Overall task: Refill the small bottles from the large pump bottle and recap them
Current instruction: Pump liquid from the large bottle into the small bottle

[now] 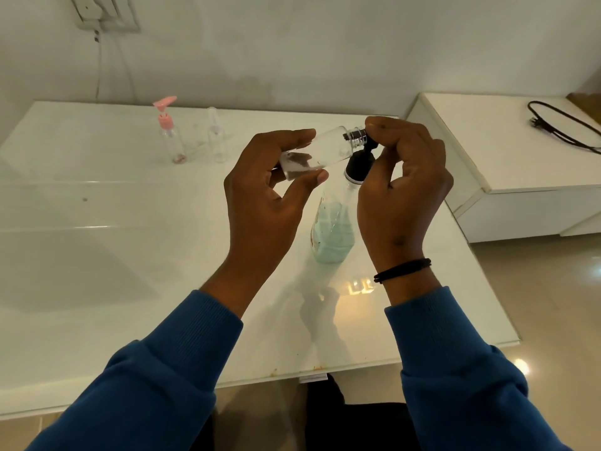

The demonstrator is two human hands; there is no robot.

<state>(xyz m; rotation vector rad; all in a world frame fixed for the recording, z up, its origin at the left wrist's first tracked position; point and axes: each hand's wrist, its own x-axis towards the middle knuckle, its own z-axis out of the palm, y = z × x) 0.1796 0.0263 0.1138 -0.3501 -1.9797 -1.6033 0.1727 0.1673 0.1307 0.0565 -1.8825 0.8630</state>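
Observation:
My left hand (270, 193) grips a small clear bottle (325, 151) by its base, tilted with the neck pointing up and right. At that neck my right hand (403, 183) pinches the silver cap (356, 137). Below and behind the hands stands the large pump bottle (333, 236), clear with pale green liquid and a black pump top (359, 166), on the white table (130, 255). At the far left of the table stand a small bottle with a pink pump (170, 138) and a small clear bottle (217, 138).
A white cabinet (520, 164) stands to the right of the table with a black cable (566, 128) lying on it. A wall lies behind, with a socket plate (104, 14) and a cord at the upper left. Tiled floor shows at the right.

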